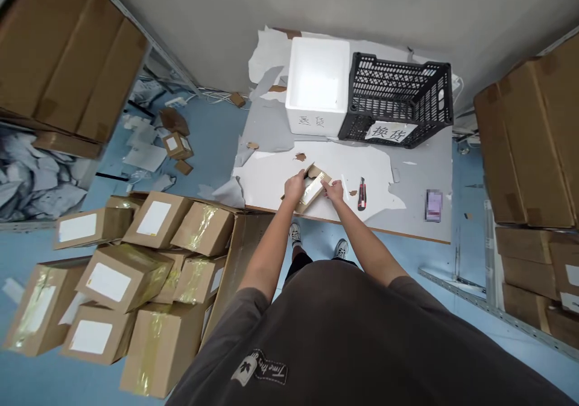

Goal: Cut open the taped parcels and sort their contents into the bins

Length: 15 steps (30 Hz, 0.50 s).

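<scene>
Small brown cardboard box [312, 196], apparently open, at front edge of grey-and-white paper-covered desk [420, 171]. Left hand [295, 186] curled round left side, right hand [333, 190] pinching right, probably for steadiness. Red-and-black cutter [362, 196] nearby, likely for easy reach.

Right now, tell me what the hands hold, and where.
A small, brown cardboard box: the left hand at its left side, the right hand at its right.

Handwritten characters reading "退货" mark a white bin [316, 123], a paper sign [391, 131] on the black crate [355, 127] beside it reads "换货," and a shirt [344, 327] patch [271, 368] shows "Time," its other letters unclear, while the cartons' white labels [108, 281] are too small to read.
</scene>
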Available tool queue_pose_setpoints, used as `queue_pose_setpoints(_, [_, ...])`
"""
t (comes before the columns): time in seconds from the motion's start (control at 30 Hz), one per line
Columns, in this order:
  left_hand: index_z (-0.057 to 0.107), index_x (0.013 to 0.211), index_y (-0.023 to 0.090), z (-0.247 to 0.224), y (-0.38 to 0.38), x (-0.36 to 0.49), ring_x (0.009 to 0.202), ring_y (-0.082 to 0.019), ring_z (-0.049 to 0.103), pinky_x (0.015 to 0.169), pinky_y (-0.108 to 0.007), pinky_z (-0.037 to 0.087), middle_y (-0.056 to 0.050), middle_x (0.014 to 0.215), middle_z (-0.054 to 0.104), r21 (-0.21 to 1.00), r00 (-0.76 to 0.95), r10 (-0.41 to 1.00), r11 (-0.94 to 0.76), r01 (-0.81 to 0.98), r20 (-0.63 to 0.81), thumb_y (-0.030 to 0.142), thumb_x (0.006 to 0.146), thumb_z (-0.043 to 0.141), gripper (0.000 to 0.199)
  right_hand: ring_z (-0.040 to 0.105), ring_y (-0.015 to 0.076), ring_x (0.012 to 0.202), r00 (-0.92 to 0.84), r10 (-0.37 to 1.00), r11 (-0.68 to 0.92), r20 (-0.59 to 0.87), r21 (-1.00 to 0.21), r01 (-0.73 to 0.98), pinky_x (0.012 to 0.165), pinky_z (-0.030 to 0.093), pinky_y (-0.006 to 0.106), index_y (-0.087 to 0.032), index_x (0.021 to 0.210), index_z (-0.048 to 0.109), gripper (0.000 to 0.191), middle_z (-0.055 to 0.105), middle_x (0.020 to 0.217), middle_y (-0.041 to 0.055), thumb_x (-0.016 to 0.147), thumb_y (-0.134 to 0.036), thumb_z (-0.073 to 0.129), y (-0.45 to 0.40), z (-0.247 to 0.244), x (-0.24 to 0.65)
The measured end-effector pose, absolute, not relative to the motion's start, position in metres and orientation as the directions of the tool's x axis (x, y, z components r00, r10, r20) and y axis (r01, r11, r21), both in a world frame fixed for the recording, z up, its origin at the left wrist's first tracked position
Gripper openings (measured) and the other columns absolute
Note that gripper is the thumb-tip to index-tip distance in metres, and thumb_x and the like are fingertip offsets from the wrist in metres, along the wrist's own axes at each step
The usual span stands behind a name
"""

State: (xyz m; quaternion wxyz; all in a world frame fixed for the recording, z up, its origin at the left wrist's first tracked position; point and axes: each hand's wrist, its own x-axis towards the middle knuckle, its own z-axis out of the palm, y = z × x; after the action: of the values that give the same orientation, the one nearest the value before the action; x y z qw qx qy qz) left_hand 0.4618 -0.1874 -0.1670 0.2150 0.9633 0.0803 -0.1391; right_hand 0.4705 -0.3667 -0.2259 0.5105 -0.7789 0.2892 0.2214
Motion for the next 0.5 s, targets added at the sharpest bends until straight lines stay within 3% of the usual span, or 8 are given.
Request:
queue_pose_setpoints(0.2, [0.045,0.174,0.018,-0.185,-0.122,0.434,0.130,-0.032,0.076,0.109,-0.041,0.058,-0.017,0.139,0.080,0.615,0.866,0.442,-0.624,0.483,-0.231,0.013,0.108,0.053,0.067,0.071,0.0158,0.062,0.760,-0.132,-0.515,-0.636,-0.611,-0.601,0.061,0.054,0.026,-0.027,0.117,0.049,0.045,0.078,0.097,0.0004,0.101,-0.056,0.080,-0.311,-0.222,0.511])
queue_pose_setpoints(0.3, [0.045,0.174,0.015,-0.197,-0.106,0.425,0.144,-0.031,0.068,0.119,-0.045,0.055,-0.021,0.158,0.068,0.626,0.829,0.538,-0.597,0.501,-0.151,0.012,0.106,0.053,0.068,0.074,0.0179,0.070,0.790,-0.112,-0.609,-0.603,-0.586,-0.534,0.069,0.056,0.029,-0.025,0.122,0.052,0.046,0.080,0.107,0.0044,0.101,-0.056,0.078,-0.296,-0.216,0.520])
queue_pose_setpoints(0.37, [0.062,0.160,0.018,-0.203,-0.102,0.421,0.156,-0.033,0.057,0.127,-0.052,0.048,-0.022,0.166,0.061,0.565,0.893,0.445,-0.719,0.404,-0.072,0.012,0.106,0.054,0.055,0.077,0.0219,0.083,0.822,-0.117,-0.679,-0.557,-0.559,-0.476,0.077,0.058,0.031,-0.023,0.127,0.055,0.045,0.080,0.111,0.0071,0.103,-0.056,0.076,-0.294,-0.210,0.519])
queue_pose_setpoints(0.5, [0.082,0.129,0.023,-0.209,-0.101,0.410,0.165,-0.035,0.046,0.138,-0.061,0.032,-0.017,0.155,0.071,0.459,0.990,-0.054,-0.888,0.011,-0.129,0.012,0.099,0.060,0.039,0.076,0.0307,0.117,0.904,-0.045,-0.777,-0.425,-0.554,-0.299,0.097,0.058,0.039,-0.022,0.150,0.052,0.057,0.078,0.128,0.0122,0.105,-0.053,0.068,-0.287,-0.199,0.494])
